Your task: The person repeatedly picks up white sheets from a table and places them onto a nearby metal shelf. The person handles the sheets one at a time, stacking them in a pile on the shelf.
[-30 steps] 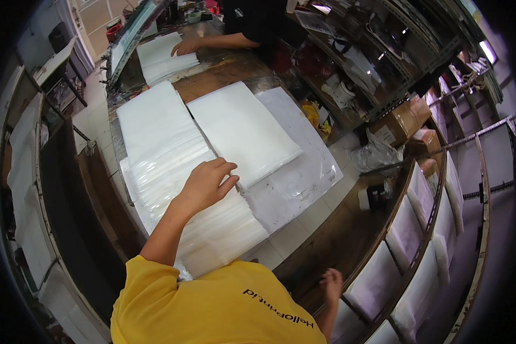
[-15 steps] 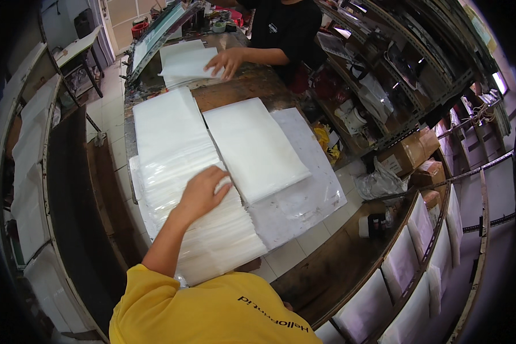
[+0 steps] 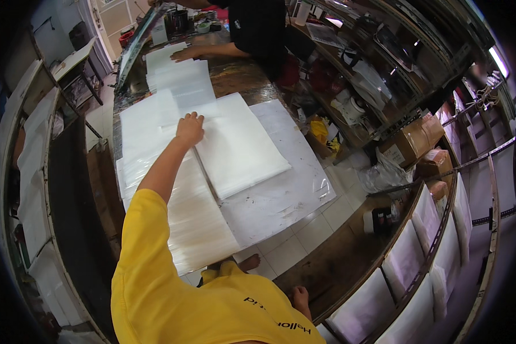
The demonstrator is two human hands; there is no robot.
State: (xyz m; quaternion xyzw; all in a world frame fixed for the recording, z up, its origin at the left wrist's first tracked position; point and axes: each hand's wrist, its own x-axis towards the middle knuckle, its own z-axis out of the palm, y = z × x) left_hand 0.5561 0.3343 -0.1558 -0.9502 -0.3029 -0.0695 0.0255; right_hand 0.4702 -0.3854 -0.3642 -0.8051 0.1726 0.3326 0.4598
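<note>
My left hand (image 3: 190, 127) reaches across the table with its fingers curled on the near edge of a thin translucent plastic sheet (image 3: 190, 94). That sheet stretches from the far pile toward me. Below my forearm lies a fanned pile of clear plastic sheets (image 3: 195, 229). To its right is a neat stack of whitish sheets (image 3: 243, 146). My right hand (image 3: 300, 298) hangs low by my side, mostly hidden by my yellow shirt; its fingers are too small to read.
Across the table a co-worker's hand (image 3: 184, 54) rests by the far sheets, beside a raised printing screen frame (image 3: 137, 43). A grey-white board (image 3: 292, 200) lies under the stack. Shelving (image 3: 395, 109) and cartons (image 3: 413, 140) stand right; a dark bench (image 3: 77, 212) runs left.
My left hand has moved away from me, from the fanned pile to the translucent sheet, which now overlaps both piles. The co-worker's hand has shifted left and farther off.
</note>
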